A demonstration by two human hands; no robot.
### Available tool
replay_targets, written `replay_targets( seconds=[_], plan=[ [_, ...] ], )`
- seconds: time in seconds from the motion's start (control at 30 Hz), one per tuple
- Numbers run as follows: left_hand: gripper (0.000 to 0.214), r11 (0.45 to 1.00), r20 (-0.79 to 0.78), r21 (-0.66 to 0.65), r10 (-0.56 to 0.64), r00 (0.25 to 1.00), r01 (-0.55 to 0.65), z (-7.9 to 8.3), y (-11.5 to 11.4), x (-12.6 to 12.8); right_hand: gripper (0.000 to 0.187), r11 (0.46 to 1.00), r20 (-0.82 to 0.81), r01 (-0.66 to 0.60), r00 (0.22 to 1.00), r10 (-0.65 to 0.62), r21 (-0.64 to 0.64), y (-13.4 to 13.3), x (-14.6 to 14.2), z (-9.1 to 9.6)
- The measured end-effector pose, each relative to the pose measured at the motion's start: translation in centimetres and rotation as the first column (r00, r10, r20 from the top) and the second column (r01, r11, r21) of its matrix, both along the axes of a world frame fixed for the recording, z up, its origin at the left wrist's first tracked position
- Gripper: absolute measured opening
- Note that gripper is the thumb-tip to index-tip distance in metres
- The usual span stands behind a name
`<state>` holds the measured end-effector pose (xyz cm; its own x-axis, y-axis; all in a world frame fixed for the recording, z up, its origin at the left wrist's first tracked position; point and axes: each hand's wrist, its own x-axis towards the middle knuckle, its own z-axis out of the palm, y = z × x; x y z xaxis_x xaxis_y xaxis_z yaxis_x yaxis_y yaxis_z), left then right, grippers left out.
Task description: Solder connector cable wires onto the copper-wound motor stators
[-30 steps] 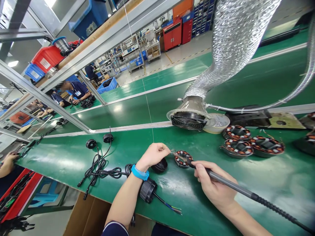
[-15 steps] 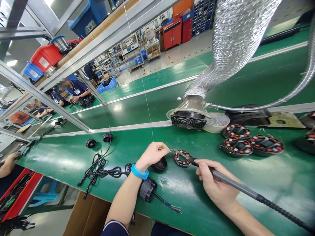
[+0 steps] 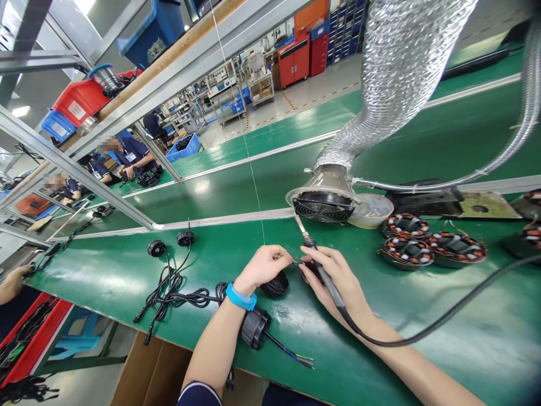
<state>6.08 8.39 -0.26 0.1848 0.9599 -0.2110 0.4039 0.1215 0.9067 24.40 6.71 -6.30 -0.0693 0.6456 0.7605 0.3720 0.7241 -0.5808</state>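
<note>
Black soldering iron (image 3: 322, 279) held in right hand (image 3: 336, 276), fingers (image 3: 316, 256) wrapped round grip, tip slanting up, away from person. Left hand (image 3: 264, 268), fingers seem pinching thin wire (image 3: 296, 261). Small stator (image 3: 306, 275) on green tabletop (image 3: 84, 270) between hands, mostly hidden, right hand nearer.

Rocking a bright blue wristband (image 3: 240, 296) on the left arm (image 3: 213, 344). The sleeve (image 3: 198, 395) is dark navy with thin white trim, pretty standard work uniform stuff.
</note>
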Motion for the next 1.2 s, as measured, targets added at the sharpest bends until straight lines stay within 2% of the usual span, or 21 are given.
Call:
replay_targets(
  seconds=[0.23,0.4,0.57,0.7,0.83,1.0,1.2],
  plan=[
    [0.02,0.998,0.0,0.027,-0.049,0.999,0.049,0.0,-0.3,-0.3,0.045,0.997,0.076,-0.048,0.996,0.044,0.053,0.9,-0.9,0.1],
    [0.016,0.984,-0.084,-0.001,-0.176,0.981,0.176,0.7,-0.5,-1.1,0.041,0.995,0.09,-0.039,0.995,0.031,0.092,0.7,-0.7,-0.2],
    [0.016,0.957,-0.281,0.164,-0.186,0.941,0.238,0.8,-0.3,-1.1,0.037,0.999,0.045,0.013,0.999,-0.014,0.033,0.2,-0.3,-1.0],
    [0.012,0.944,-0.21,0.19,-0.231,0.95,0.271,0.5,-0.1,-1.1,0.037,1.0,0.025,0.013,1.0,-0.013,0.001,-0.1,-0.1,-1.0],
    [0.013,0.963,-0.132,0.116,-0.229,0.964,0.245,0.7,-0.2,-1.1,0.03,0.999,0.01,0.018,1.0,-0.017,-0.028,-0.2,-0.1,-1.3],
    [0.017,0.99,-0.062,-0.004,-0.139,0.988,0.139,0.8,-0.4,-0.9,0.031,0.999,0.015,0.02,1.0,-0.02,-0.032,-0.5,-0.1,-1.5],
    [0.015,0.999,-0.058,-0.003,-0.043,0.997,0.043,0.1,-0.6,-0.5,0.039,1.0,0.028,-0.002,1.0,0.002,0.025,-1.1,0.3,-0.2]
  ],
)
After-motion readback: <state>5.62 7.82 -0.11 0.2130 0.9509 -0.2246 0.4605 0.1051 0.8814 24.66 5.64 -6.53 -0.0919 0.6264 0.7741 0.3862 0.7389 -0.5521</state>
